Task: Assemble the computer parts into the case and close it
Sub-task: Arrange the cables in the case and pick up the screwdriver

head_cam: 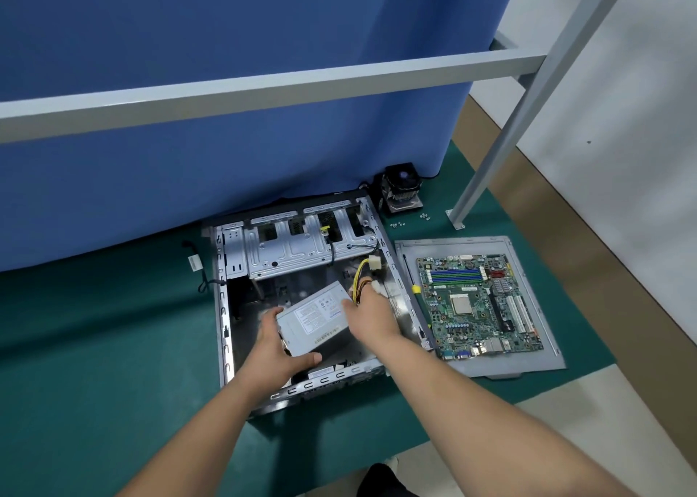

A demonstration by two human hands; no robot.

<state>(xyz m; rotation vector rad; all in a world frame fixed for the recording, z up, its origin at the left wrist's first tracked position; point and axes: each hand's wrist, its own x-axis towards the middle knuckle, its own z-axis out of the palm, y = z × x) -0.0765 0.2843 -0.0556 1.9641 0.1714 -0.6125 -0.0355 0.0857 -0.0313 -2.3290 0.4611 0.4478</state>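
An open grey computer case (222, 308) lies flat on a green mat. Inside it, a grey power supply box (315, 317) is held tilted between both hands. My left hand (277, 349) grips its near left corner, thumb under the front edge. My right hand (367, 313) grips its far right end, where yellow and red cables with white plugs (367, 270) come out. A green motherboard (479, 304) lies on the grey side panel (535, 360) to the right of the case. A black CPU cooler with fan (401, 189) stands behind the case.
Small screws (398, 224) lie scattered on the green mat (94, 345) near the cooler. A blue partition (226, 62) rises behind the case. A grey metal frame bar (264, 89) crosses above, with a post (490, 157) bolted down at the right.
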